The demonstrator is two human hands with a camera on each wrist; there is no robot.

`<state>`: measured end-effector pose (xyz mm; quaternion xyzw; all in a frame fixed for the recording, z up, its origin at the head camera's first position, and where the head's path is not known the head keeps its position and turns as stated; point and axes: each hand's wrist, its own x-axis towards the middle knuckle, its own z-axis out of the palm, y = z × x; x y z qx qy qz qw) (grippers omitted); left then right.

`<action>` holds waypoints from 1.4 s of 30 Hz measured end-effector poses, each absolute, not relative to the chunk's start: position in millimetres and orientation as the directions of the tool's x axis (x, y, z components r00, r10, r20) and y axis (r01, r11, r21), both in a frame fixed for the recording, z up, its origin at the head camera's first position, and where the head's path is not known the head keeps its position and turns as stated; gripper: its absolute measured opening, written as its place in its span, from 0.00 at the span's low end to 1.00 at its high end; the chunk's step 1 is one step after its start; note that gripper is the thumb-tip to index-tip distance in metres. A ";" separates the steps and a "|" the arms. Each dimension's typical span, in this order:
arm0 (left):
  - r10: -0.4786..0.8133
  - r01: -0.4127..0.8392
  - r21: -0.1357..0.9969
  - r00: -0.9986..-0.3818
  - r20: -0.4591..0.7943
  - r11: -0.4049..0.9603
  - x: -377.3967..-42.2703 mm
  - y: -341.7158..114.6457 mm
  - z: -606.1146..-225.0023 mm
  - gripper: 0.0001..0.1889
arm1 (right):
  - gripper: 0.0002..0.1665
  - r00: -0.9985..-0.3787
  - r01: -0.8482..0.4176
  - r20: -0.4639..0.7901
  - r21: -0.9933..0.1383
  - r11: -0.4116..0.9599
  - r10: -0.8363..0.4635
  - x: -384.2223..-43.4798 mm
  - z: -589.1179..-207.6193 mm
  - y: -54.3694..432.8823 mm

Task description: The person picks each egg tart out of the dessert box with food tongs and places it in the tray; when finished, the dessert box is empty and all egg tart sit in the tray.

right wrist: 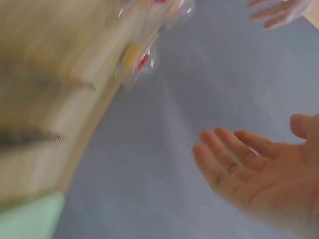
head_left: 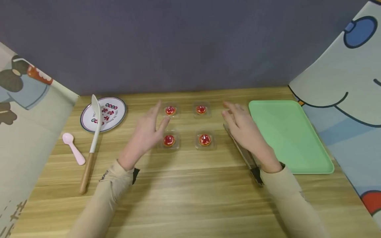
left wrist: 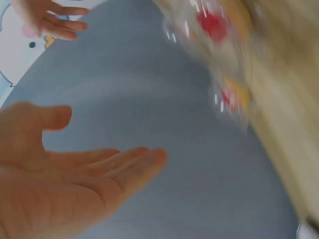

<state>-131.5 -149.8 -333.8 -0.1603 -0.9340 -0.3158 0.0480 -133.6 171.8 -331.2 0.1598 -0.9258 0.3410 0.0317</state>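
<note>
Several small red-topped tarts, each in a clear plastic box, sit in two rows on the wooden table, among them the near-left tart [head_left: 169, 140] and the near-right tart [head_left: 205, 139]. My left hand [head_left: 146, 130] hovers just left of them, thumb and fingers spread, holding nothing; its palm shows in the left wrist view. On the other side, my right hand [head_left: 242, 127] is raised above a pair of metal tongs [head_left: 245, 155] with its fingers extended. Nothing is in its palm in the right wrist view. Both wrist views are blurred around the tarts.
A green tray [head_left: 290, 137] lies at the right. To the left are a patterned plate [head_left: 117, 114], a long spoon with a wooden handle [head_left: 87, 173] resting across it, and a small pink spoon [head_left: 74, 149]. A dark grey wall [head_left: 184, 46] rises behind the table.
</note>
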 end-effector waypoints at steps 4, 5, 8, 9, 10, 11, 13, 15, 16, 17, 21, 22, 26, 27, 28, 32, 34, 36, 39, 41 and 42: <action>0.247 0.295 0.736 -0.953 0.177 0.609 -128.1 -137.5 -340.8 0.33 | 0.31 -0.965 -0.223 0.092 -0.784 0.579 -0.245 -134.5 -337.3 175.3; 0.242 0.284 0.764 -0.955 0.172 0.579 -127.3 -133.7 -342.0 0.33 | 0.31 -0.967 -0.204 0.074 -0.801 0.563 -0.245 -134.9 -339.6 175.8; 0.232 0.228 0.827 -0.965 0.122 0.513 -124.7 -121.2 -346.7 0.33 | 0.29 -0.968 -0.146 0.005 -0.824 0.548 -0.250 -136.3 -348.3 176.0; 0.234 0.207 0.841 -0.967 0.099 0.501 -123.6 -116.8 -348.2 0.34 | 0.29 -0.965 -0.131 -0.021 -0.829 0.544 -0.263 -137.2 -351.7 175.7; 0.241 0.191 0.848 -0.967 0.078 0.494 -122.6 -112.7 -350.2 0.35 | 0.28 -0.960 -0.120 -0.045 -0.828 0.548 -0.278 -138.3 -354.7 175.0; 0.246 0.179 0.846 -0.967 0.059 0.502 -121.7 -108.5 -352.6 0.35 | 0.28 -0.953 -0.110 -0.068 -0.828 0.550 -0.294 -139.2 -358.1 174.3; 0.262 0.151 0.844 -0.965 0.013 0.515 -119.0 -101.2 -357.3 0.36 | 0.29 -0.935 -0.091 -0.118 -0.831 0.549 -0.334 -141.1 -363.8 172.8; 0.278 0.141 0.825 -0.960 -0.021 0.547 -116.8 -94.6 -360.9 0.36 | 0.28 -0.913 -0.086 -0.152 -0.836 0.543 -0.378 -143.2 -368.6 171.6; 0.289 0.142 0.816 -0.957 -0.033 0.561 -116.1 -91.6 -362.8 0.36 | 0.28 -0.905 -0.083 -0.166 -0.835 0.544 -0.392 -144.0 -370.7 171.4; 0.297 0.139 0.806 -0.954 -0.048 0.575 -115.3 -88.4 -364.2 0.36 | 0.28 -0.897 -0.079 -0.177 -0.837 0.541 -0.405 -144.8 -373.2 171.6; 0.327 0.134 0.795 -0.941 -0.085 0.591 -114.9 -78.3 -367.9 0.35 | 0.28 -0.875 -0.075 -0.194 -0.852 0.519 -0.443 -149.0 -380.6 173.4; 0.328 0.137 0.786 -0.940 -0.088 0.603 -115.0 -76.7 -369.1 0.34 | 0.27 -0.871 -0.075 -0.193 -0.857 0.511 -0.451 -149.8 -382.3 174.1; 0.320 0.127 0.762 -0.941 -0.110 0.635 -114.8 -73.3 -374.3 0.33 | 0.28 -0.855 -0.076 -0.195 -0.870 0.487 -0.481 -151.3 -386.1 175.0; 0.318 0.124 0.755 -0.941 -0.116 0.644 -114.6 -73.1 -375.5 0.33 | 0.28 -0.850 -0.072 -0.201 -0.870 0.487 -0.486 -151.4 -387.1 175.0; 0.319 0.118 0.753 -0.939 -0.127 0.648 -114.7 -73.1 -376.8 0.33 | 0.28 -0.847 -0.070 -0.206 -0.871 0.486 -0.491 -151.7 -388.0 175.1; 0.338 0.100 0.750 -0.926 -0.171 0.654 -116.0 -73.2 -382.2 0.36 | 0.28 -0.836 -0.042 -0.223 -0.885 0.464 -0.502 -153.8 -392.3 174.4; 0.349 0.097 0.746 -0.918 -0.188 0.659 -117.4 -73.0 -385.5 0.37 | 0.28 -0.832 -0.023 -0.228 -0.896 0.443 -0.505 -155.1 -394.0 173.8; 0.354 0.099 0.739 -0.915 -0.196 0.667 -118.7 -72.4 -388.2 0.38 | 0.28 -0.826 -0.006 -0.233 -0.906 0.422 -0.513 -156.0 -395.8 172.8; 0.351 0.104 0.725 -0.915 -0.199 0.681 -120.5 -71.7 -390.6 0.39 | 0.28 -0.818 0.019 -0.245 -0.916 0.401 -0.520 -157.1 -397.5 170.7; 0.349 0.102 0.723 -0.915 -0.202 0.683 -121.6 -71.4 -391.2 0.40 | 0.29 -0.813 0.031 -0.251 -0.919 0.392 -0.525 -157.5 -398.6 169.8; 0.349 0.100 0.724 -0.915 -0.204 0.683 -122.0 -71.2 -391.2 0.40 | 0.29 -0.812 0.038 -0.256 -0.920 0.391 -0.524 -157.5 -398.8 169.6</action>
